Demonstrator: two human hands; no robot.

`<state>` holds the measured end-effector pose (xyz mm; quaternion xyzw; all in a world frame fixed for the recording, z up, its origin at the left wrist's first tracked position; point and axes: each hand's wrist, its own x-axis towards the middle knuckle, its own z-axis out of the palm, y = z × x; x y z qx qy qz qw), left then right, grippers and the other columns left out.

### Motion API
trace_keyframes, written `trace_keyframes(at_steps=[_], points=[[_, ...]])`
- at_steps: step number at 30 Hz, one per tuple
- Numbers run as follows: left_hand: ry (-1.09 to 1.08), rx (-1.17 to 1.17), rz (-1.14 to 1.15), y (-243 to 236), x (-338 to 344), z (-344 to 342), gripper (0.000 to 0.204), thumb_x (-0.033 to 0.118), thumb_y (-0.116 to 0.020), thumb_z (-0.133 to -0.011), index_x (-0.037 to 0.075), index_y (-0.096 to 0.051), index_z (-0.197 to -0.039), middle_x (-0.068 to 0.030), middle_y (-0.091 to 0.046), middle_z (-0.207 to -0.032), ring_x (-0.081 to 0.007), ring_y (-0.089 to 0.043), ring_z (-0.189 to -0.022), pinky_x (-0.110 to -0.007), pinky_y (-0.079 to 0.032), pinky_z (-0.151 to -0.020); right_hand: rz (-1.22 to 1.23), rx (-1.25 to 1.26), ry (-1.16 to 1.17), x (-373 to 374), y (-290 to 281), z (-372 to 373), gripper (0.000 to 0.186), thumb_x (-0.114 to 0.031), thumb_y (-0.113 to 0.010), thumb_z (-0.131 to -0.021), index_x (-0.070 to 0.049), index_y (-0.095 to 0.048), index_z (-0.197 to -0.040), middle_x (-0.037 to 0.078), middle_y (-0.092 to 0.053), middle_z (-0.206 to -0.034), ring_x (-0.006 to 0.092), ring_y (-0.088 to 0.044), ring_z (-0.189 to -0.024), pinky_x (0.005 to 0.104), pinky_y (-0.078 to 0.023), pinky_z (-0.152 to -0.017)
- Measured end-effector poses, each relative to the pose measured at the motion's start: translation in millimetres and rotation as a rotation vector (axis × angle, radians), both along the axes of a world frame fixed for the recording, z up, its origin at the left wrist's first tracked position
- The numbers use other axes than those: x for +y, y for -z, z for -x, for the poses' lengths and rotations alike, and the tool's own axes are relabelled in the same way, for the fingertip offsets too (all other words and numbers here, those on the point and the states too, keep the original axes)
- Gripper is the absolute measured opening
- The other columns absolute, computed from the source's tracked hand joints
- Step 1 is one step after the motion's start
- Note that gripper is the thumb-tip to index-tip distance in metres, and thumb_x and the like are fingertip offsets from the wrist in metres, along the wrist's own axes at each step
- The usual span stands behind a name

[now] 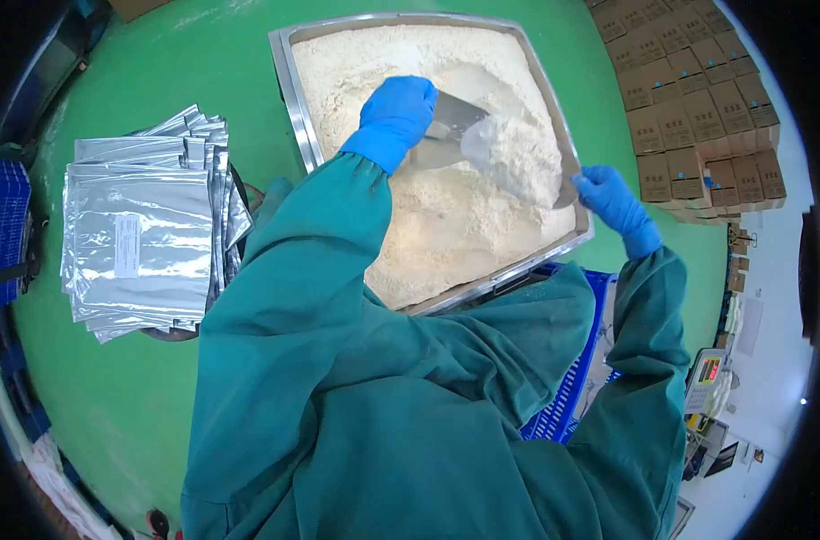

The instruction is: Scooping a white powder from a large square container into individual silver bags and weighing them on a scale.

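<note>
Powder, pale cream and loose (428, 216), fills a large metal tray (304, 117) in front of me. My left hand (396, 112), in a blue glove, is closed on a metal scoop (459, 110) over the powder. The scoop's mouth points right, toward a heap of powder (525, 157); its handle is hidden in my fist. At the tray's right rim my gloved right hand (612, 200) is closed on a grey, curved-edged piece (567, 187). Powder hides most of that piece, so its kind cannot be made out.
A stack of silver foil bags (140, 225) stands left of the tray. Below the tray's near side is a blue plastic crate (558, 409). Cardboard boxes (698, 117) are piled at the far right, with a digital scale display (705, 378) nearer. The floor (221, 63) is green.
</note>
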<state>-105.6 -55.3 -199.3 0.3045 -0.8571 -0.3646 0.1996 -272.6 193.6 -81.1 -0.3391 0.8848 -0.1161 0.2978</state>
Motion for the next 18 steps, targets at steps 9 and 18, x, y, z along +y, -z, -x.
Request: trace_keyframes(at_steps=[9, 18], points=[[0.032, 0.030, 0.046, 4, 5, 1, 0.027, 0.031, -0.044, -0.081, 0.009, -0.061, -0.076, -0.0149, -0.058, -0.081, -0.0348, -0.054, -0.075, -0.042, -0.043, -0.066, -0.219, 0.718, -0.469, -109, -6, -50, 0.030, -0.034, -0.047, -0.079, -0.008, -0.062, -0.084, 0.017, -0.059, -0.085, 0.0343, -0.057, -0.079, 0.0415, -0.045, -0.071], [0.035, 0.022, 0.013, 5, 4, 1, 0.024, 0.029, -0.047, -0.080, 0.010, -0.062, -0.080, -0.0135, -0.059, -0.082, -0.0331, -0.055, -0.075, -0.041, -0.044, -0.066, -0.391, 0.658, -0.374, -38, -52, -23, 0.031, -0.033, -0.053, -0.074, -0.005, -0.063, -0.081, 0.017, -0.061, -0.082, 0.0339, -0.058, -0.075, 0.0406, -0.046, -0.067]])
